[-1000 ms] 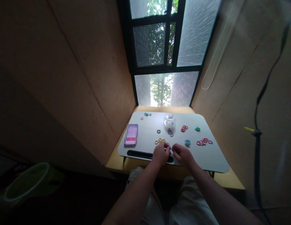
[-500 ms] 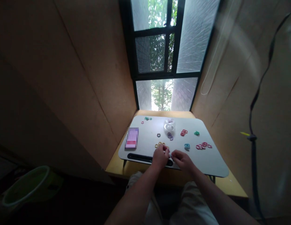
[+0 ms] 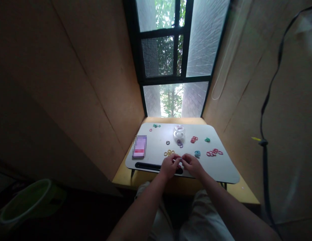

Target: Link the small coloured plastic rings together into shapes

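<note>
Over the front edge of a white lap table [image 3: 150,144], my left hand [image 3: 169,165] and my right hand [image 3: 192,164] meet with fingertips pinched together. Something small and pale shows between them, too small to name. Just beyond my left hand lies a group of yellow rings [image 3: 169,153], which look like little elastic hair ties. Blue-green rings [image 3: 197,154] sit beyond my right hand. Farther back are purple rings [image 3: 180,144], a single dark ring [image 3: 168,143] and a clear round jar [image 3: 179,134].
Red rings [image 3: 194,139], pink-red rings [image 3: 214,152] and green ones [image 3: 207,140] lie to the right. A phone [image 3: 139,146] rests at the left, near a black slot [image 3: 148,166] along the front edge. A green basket [image 3: 32,201] stands lower left; a dark strap [image 3: 265,167] hangs right.
My right hand has moved in against my left, so the fingertips now meet where a small gap was. The view has shifted slightly; the rings on the table stay put.
</note>
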Demonstrator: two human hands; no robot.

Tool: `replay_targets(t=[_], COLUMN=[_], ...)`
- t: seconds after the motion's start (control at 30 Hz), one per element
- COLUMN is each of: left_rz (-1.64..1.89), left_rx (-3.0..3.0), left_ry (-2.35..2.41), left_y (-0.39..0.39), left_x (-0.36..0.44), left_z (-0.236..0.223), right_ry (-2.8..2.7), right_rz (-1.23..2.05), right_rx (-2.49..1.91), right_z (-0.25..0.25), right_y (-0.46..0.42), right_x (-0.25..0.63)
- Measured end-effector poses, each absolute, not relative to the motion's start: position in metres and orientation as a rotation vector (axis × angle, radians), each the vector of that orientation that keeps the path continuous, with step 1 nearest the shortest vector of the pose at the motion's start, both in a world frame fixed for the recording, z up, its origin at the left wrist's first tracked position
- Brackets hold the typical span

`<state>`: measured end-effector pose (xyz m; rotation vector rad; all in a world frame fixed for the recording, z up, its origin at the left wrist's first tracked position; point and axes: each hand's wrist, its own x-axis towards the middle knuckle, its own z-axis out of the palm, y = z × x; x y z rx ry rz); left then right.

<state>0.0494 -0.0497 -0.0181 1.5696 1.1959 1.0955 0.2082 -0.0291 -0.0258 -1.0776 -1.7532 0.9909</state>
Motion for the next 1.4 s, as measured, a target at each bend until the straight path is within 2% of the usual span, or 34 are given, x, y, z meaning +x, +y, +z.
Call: replay_targets(t=[0.57,0.9,1.4], left_rz=[1.096,1.121,1.086], left_rx=[1.762,1.752,1.696], left_ry=[1.488,1.523,1.288], left_y=[-0.045,-0.041,-0.048], left_x=[0.051,0.054,0.051], left_z=[-0.021,-0.023,-0.023], right_ry=[-1.825,-1.929,-1.950], right_rz=[0.801,0.899,0.786], right_rx=[-1.097,-0.983,-1.106], right_z=[-0.035,-0.032,-0.034], right_y=[-0.034,-0.035,-0.033], right_x=[0.208,0.210,0.211])
